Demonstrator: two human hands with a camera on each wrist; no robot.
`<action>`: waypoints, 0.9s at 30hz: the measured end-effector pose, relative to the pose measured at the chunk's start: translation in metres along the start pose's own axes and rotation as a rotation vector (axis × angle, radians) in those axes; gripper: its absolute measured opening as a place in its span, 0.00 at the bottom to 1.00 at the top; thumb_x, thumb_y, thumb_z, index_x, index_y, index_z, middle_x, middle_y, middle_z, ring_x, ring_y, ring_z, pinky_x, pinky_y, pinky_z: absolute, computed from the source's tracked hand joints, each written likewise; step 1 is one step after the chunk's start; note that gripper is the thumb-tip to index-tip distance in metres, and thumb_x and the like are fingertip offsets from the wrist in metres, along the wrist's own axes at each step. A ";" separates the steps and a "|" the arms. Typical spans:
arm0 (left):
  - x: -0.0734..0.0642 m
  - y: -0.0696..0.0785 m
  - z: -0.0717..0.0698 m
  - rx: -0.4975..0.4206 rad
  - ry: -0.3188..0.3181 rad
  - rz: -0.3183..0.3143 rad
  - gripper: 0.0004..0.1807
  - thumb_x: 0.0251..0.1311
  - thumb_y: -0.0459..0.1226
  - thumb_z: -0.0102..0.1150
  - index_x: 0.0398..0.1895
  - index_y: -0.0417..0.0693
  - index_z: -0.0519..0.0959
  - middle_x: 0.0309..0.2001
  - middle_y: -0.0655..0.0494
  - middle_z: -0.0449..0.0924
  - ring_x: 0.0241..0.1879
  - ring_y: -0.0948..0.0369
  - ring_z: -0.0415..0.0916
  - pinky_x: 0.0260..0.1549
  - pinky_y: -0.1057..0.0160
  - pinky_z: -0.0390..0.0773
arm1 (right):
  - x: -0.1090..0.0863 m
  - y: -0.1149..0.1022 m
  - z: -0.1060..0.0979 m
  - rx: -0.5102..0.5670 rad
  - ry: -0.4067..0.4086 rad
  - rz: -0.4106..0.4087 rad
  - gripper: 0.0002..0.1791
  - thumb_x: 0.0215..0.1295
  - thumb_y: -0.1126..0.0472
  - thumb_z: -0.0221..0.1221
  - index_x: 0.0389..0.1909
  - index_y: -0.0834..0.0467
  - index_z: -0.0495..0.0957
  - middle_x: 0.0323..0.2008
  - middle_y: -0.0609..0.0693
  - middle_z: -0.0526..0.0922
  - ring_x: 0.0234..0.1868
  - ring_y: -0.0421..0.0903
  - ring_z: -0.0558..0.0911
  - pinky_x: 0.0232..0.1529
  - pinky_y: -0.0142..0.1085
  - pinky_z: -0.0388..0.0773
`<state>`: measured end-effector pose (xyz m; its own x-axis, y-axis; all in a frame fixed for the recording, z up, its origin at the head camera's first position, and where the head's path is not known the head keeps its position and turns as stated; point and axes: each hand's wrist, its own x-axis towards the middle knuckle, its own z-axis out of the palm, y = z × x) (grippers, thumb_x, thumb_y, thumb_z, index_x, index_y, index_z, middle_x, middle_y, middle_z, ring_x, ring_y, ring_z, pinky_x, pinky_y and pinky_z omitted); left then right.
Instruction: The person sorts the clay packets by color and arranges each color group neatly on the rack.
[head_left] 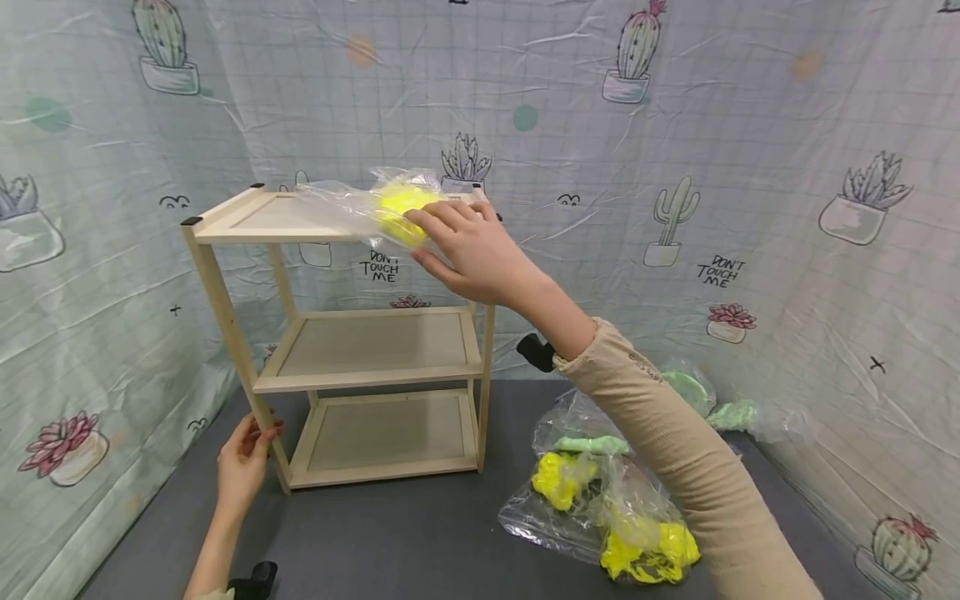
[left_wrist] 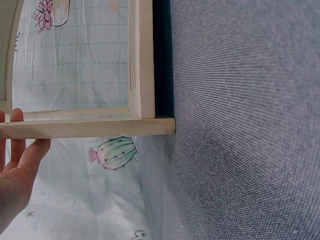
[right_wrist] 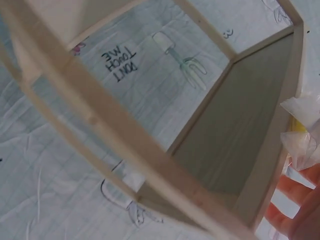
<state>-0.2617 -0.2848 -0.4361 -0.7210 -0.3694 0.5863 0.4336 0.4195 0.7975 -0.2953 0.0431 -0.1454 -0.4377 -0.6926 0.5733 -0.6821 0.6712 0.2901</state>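
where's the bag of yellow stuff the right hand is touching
In the head view, left of centre, the bag is at the right part of the top shelf of the rack, under the right hand's fingers.

A bright yellow bundle shows through a clear bag at the right half of the rack's top shelf. The rack is pale wood, with grey-beige panels and black caps at its top corners. Toward the right edge of the grey, finely ribbed bench are yellow pieces and mint-green pieces. The right sleeve is beige. The pale blue-grey curtain bears a thin grid, green cacti, pink succulents, orange and teal dots, and black lettering.
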 end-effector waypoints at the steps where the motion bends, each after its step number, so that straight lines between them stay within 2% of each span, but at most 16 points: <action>1: 0.000 0.000 0.000 -0.002 0.001 -0.001 0.12 0.57 0.25 0.49 0.45 0.31 0.72 0.30 0.77 0.74 0.30 0.82 0.74 0.31 0.84 0.70 | 0.003 -0.003 0.001 0.002 -0.004 0.000 0.25 0.68 0.46 0.39 0.63 0.49 0.59 0.58 0.47 0.68 0.62 0.46 0.63 0.62 0.50 0.52; 10: -0.001 0.003 0.001 -0.015 0.017 -0.017 0.12 0.56 0.24 0.50 0.44 0.37 0.74 0.29 0.78 0.74 0.30 0.82 0.74 0.31 0.85 0.69 | 0.033 -0.031 0.010 0.034 -0.084 0.006 0.29 0.67 0.41 0.36 0.66 0.45 0.54 0.60 0.44 0.65 0.64 0.42 0.60 0.59 0.41 0.56; 16: -0.005 0.008 -0.001 -0.030 0.028 -0.026 0.13 0.55 0.22 0.49 0.42 0.38 0.74 0.28 0.76 0.75 0.29 0.81 0.75 0.31 0.84 0.70 | 0.051 -0.049 0.014 0.001 -0.124 0.001 0.34 0.62 0.36 0.40 0.67 0.43 0.49 0.62 0.42 0.62 0.65 0.40 0.58 0.57 0.40 0.58; 21: -0.010 0.010 -0.002 -0.042 0.023 -0.003 0.14 0.55 0.22 0.49 0.43 0.42 0.75 0.30 0.76 0.75 0.30 0.80 0.75 0.31 0.84 0.70 | 0.065 -0.064 0.014 -0.055 -0.135 0.003 0.31 0.65 0.40 0.37 0.67 0.44 0.48 0.62 0.40 0.62 0.66 0.40 0.58 0.56 0.40 0.59; 24: -0.013 0.010 -0.002 -0.046 0.020 0.012 0.13 0.56 0.23 0.49 0.43 0.40 0.74 0.30 0.75 0.75 0.30 0.80 0.75 0.32 0.83 0.70 | 0.069 -0.072 0.013 -0.049 -0.146 0.010 0.28 0.66 0.39 0.34 0.65 0.44 0.50 0.61 0.37 0.63 0.65 0.40 0.56 0.56 0.39 0.58; 27: -0.017 0.011 -0.003 -0.028 0.019 0.020 0.12 0.56 0.23 0.49 0.44 0.36 0.74 0.30 0.76 0.75 0.31 0.81 0.75 0.32 0.84 0.70 | 0.070 -0.078 0.013 -0.038 -0.134 0.010 0.25 0.66 0.39 0.33 0.61 0.43 0.52 0.65 0.38 0.57 0.63 0.41 0.57 0.53 0.38 0.57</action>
<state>-0.2430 -0.2765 -0.4372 -0.7018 -0.3775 0.6042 0.4627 0.4033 0.7895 -0.2798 -0.0610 -0.1381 -0.5205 -0.7130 0.4697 -0.6558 0.6862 0.3149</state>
